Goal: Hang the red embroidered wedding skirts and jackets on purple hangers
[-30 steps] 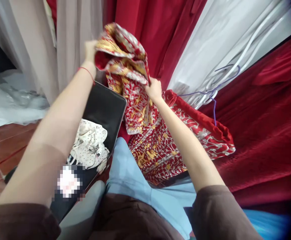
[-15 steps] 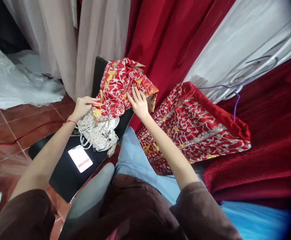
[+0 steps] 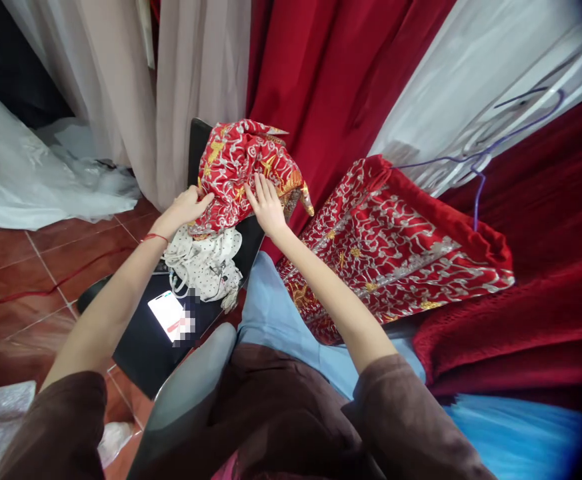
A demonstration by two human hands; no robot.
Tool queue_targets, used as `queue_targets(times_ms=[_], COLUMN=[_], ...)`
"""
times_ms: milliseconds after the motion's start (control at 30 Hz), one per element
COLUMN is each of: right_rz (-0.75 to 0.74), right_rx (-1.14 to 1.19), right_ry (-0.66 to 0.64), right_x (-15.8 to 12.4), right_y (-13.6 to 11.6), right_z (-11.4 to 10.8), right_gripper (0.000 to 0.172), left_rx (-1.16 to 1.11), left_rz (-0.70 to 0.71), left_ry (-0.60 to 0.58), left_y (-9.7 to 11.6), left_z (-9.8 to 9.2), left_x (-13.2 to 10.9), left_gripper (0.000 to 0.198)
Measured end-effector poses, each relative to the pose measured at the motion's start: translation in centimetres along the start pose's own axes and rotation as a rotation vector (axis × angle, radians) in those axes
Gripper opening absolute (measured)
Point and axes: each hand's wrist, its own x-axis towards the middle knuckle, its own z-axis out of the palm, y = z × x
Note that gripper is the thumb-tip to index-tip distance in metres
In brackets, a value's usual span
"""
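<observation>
A bunched red cloth (image 3: 231,160) with silver and gold embroidery lies on the far end of a black bench (image 3: 145,363). At its left edge my left hand (image 3: 191,202) is closed, with the cloth's margin pinched between thumb and fingers. My right hand (image 3: 269,207) rests flat on the cloth's right part, fingers stretched out. Just below the cloth, a white dotted fabric bag (image 3: 211,260) with straps sits on the bench, partly covered. Nearer to me lies a phone (image 3: 168,313) with a lit screen.
To the right, a matching red embroidered garment (image 3: 371,253) hangs on a purple hanger (image 3: 478,190). Beige drapes (image 3: 201,67) and red drapes (image 3: 331,60) hang behind the bench. White plastic-like sheeting (image 3: 35,167) lies at left on the tiled floor (image 3: 5,260). Blue fabric (image 3: 515,427) is at lower right.
My left hand has shifted right and slightly up, drawing the cloth's left edge inward. The cloth's right corner now droops lower. My right hand has slid slightly left on it.
</observation>
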Motion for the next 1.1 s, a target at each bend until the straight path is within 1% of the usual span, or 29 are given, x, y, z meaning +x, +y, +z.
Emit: queue_targets(times_ms=[33, 67, 133, 167, 200, 267, 300, 367, 433, 500, 567, 633, 667, 700, 733, 800, 867, 933, 967, 1000, 1033, 1100], right_rz=[0.000, -0.013, -0.092, -0.151, -0.213, -0.304, -0.322, -0.316, -0.240, -0.072, 0.215, 0.528, 0.634, 0.683, 0.673, 0.535, 0.383, 0.297, 0.285, 0.293, 0.321, 0.425], right_rx=[-0.023, -0.039, -0.044, -0.036, -0.024, -0.002, 0.004, -0.006, -0.050, -0.112, -0.175, -0.223, -0.240, -0.255, -0.271, -0.301, -0.314, -0.295, -0.286, -0.281, -0.281, -0.286], right_ry=[-0.009, -0.017, -0.037, -0.048, -0.056, -0.044, -0.025, 0.016, 0.063, 0.146, 0.290, 0.429, 0.465, 0.469, 0.447, 0.366, 0.295, 0.267, 0.265, 0.278, 0.309, 0.407], right_x=[0.0, -0.1, -0.7, -1.1, -1.6, -3.2, -4.2, -6.6, -9.5, -12.5, -15.6, -18.5, -19.9, -21.2, -22.6, -25.0, -27.1, -28.5, -28.9, -29.0, -28.9, -27.9], right_y=[-0.4, -0.8, -0.8, -0.5, 0.0, 1.7, 2.7, 5.1, 7.7, 10.3, 12.8, 15.3, 16.5, 17.8, 19.1, 21.9, 24.6, 26.8, 27.5, 27.7, 27.6, 26.0], right_z=[-0.2, -0.4, -1.3, -1.8, -2.4, -4.0, -4.9, -6.8, -8.8, -10.9, -12.9, -14.5, -15.1, -15.6, -15.9, -16.1, -16.0, -15.8, -15.6, -15.6, -15.5, -15.4], right_gripper=[0.069, 0.070, 0.072, 0.071, 0.068, 0.060, 0.057, 0.053, 0.054, 0.058, 0.064, 0.072, 0.075, 0.077, 0.077, 0.073, 0.068, 0.063, 0.062, 0.061, 0.061, 0.057], left_rx=[-0.039, -0.074, -0.104, -0.101, -0.089, -0.050, -0.032, -0.022, -0.065, -0.137, -0.171, -0.148, -0.132, -0.124, -0.127, -0.156, -0.174, -0.147, -0.119, -0.088, -0.062, -0.038], left_rz=[-0.033, -0.028, 0.079, 0.154, 0.228, 0.358, 0.399, 0.414, 0.368, 0.346, 0.396, 0.491, 0.532, 0.558, 0.567, 0.537, 0.516, 0.536, 0.548, 0.554, 0.551, 0.528], left_ry=[0.064, 0.139, 0.270, 0.305, 0.318, 0.287, 0.260, 0.214, 0.168, 0.120, 0.104, 0.126, 0.135, 0.140, 0.141, 0.154, 0.143, 0.062, 0.013, -0.020, -0.027, 0.023], left_y=[1.5, 3.1, 6.4, 7.9, 9.4, 12.0, 13.2, 15.5, 17.8, 20.6, 23.7, 27.3, 29.0, 30.7, 32.3, 35.0, 36.7, 37.4, 37.5, 37.5, 37.3, 37.0], left_z=[0.3, 0.6, 1.3, 1.7, 2.0, 2.7, 3.1, 3.8, 4.5, 5.0, 5.5, 6.1, 6.4, 6.8, 7.2, 8.1, 9.0, 9.9, 10.3, 10.6, 10.9, 11.3], left_x=[-0.2, -0.4, -1.0, -1.3, -1.5, -1.5, -1.3, -0.7, 0.0, 0.4, 0.6, 0.9, 1.2, 1.8, 2.5, 4.4, 6.3, 7.5, 7.7, 7.7, 7.4, 6.4], left_gripper=[0.069, 0.076, 0.084, 0.086, 0.085, 0.078, 0.076, 0.076, 0.079, 0.077, 0.073, 0.077, 0.080, 0.084, 0.085, 0.080, 0.068, 0.059, 0.057, 0.057, 0.058, 0.058])
